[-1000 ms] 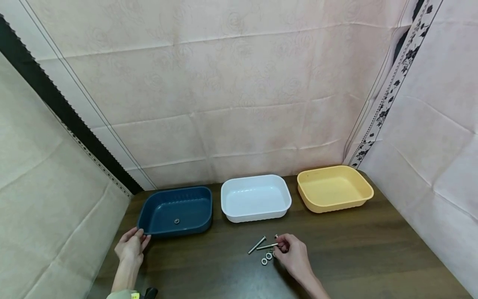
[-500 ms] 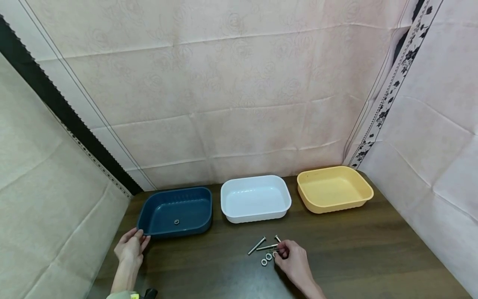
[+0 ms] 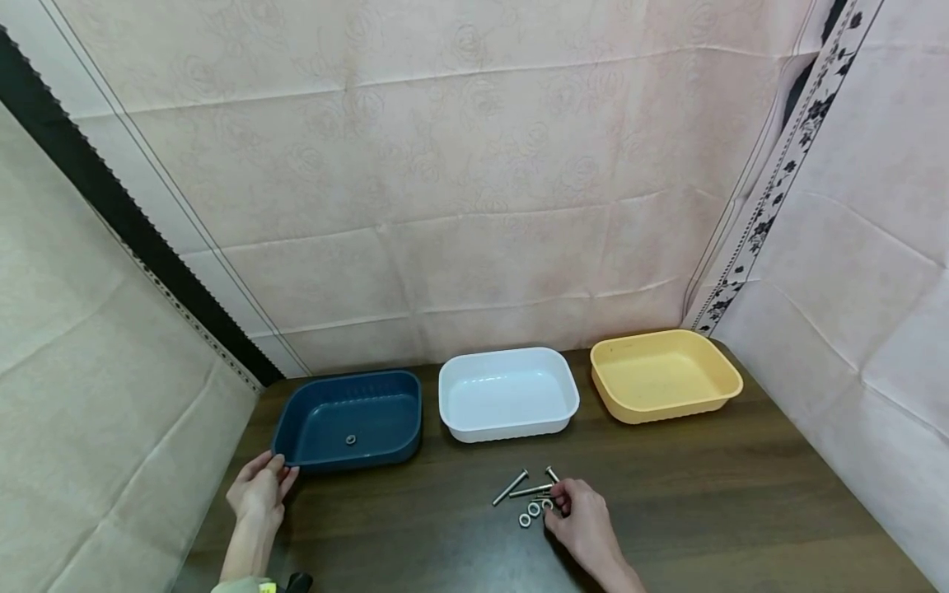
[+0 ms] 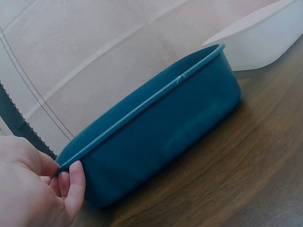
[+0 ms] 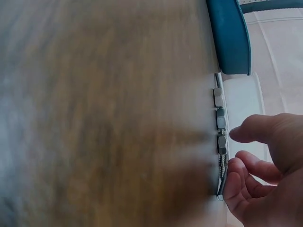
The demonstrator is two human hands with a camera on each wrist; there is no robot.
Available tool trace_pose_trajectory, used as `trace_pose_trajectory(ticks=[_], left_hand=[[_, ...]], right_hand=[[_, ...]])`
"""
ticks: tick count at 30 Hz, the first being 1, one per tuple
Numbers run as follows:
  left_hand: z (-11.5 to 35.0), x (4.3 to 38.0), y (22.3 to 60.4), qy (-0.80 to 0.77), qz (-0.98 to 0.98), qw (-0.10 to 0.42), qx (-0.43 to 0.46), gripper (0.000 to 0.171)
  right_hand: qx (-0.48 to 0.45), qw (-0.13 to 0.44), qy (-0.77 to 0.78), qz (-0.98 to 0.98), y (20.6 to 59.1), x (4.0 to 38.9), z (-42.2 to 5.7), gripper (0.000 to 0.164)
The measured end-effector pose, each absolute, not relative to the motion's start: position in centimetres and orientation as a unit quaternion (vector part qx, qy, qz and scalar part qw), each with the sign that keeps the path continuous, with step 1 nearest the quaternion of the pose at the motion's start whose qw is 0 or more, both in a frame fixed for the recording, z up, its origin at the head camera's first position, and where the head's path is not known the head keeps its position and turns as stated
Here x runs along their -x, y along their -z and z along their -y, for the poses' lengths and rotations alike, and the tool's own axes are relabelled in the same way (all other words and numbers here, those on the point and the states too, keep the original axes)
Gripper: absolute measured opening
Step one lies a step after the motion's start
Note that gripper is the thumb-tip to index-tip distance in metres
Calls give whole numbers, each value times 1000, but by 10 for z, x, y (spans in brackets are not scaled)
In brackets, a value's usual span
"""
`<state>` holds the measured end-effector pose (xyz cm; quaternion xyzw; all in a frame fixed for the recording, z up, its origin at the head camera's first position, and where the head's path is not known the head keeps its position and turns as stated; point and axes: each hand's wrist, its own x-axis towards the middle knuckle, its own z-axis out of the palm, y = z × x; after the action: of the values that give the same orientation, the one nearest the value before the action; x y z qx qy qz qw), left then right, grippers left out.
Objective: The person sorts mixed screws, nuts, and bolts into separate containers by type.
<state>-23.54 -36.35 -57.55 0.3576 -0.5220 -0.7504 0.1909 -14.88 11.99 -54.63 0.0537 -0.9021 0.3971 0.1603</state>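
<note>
My left hand (image 3: 258, 490) pinches the near left corner of the dark blue tray (image 4: 156, 127), thumb on top of the rim and fingers against the outside. Inside that tray lies a single small nut (image 3: 351, 440). My right hand (image 3: 582, 515) is low at a small pile of hardware, thumb and fingers parted with nothing between them in the right wrist view. Right by its fingertips is a nut (image 3: 547, 505); another nut (image 3: 534, 509) lies just left of it. Several metal bolts, including a slanted bolt (image 3: 510, 487), lie beyond, some partly hidden behind the fingers.
A white tray (image 3: 511, 432) stands in the middle at the back, right of the blue one. Farther right is a yellow tray (image 3: 667, 387). The dark wooden table (image 3: 415, 535) is bounded by pale cloth walls (image 3: 482, 206) at the back and both sides.
My right hand has shifted slightly down, and its fingers have parted from the pile a little, uncovering more of one bolt and one nut. The left hand keeps its place on the tray.
</note>
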Motion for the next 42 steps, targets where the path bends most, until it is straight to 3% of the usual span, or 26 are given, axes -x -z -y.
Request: trace_pose_trajectory(ticks=[42], left_hand=[[363,235,572,751,524,187,-356,28]], right_hand=[[-87,163,-313,932,549,151,-112,20]])
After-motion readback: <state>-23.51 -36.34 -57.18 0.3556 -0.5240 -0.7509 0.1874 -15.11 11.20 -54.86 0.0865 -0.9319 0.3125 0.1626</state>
